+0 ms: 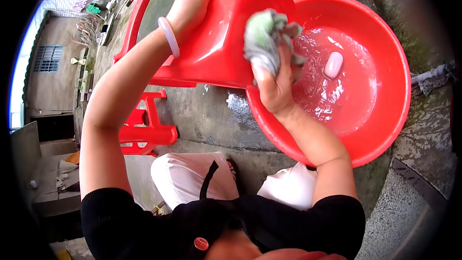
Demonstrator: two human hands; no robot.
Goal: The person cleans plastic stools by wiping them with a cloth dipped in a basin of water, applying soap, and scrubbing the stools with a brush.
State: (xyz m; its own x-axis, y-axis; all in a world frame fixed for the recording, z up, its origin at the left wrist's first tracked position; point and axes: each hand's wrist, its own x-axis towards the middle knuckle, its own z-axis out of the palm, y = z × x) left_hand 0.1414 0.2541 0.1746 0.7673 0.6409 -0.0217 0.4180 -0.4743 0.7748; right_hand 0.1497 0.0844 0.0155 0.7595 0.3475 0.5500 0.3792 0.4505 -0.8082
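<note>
My left hand grips a red plastic stool by the edge of an opening in it, holding it tilted above the ground. A pale bangle circles the left wrist. In my right hand is a wet, grey-green cloth, bunched up against the side of the stool; the cloth hides part of the fingers. Below and to the right, a large red basin holds rippling water, and a pinkish bar of soap shows in it.
Another red stool stands on the wet concrete ground at the left. My knees in white trousers are close to the basin's near side. Grey cloth lies right of the basin. A building wall rises far left.
</note>
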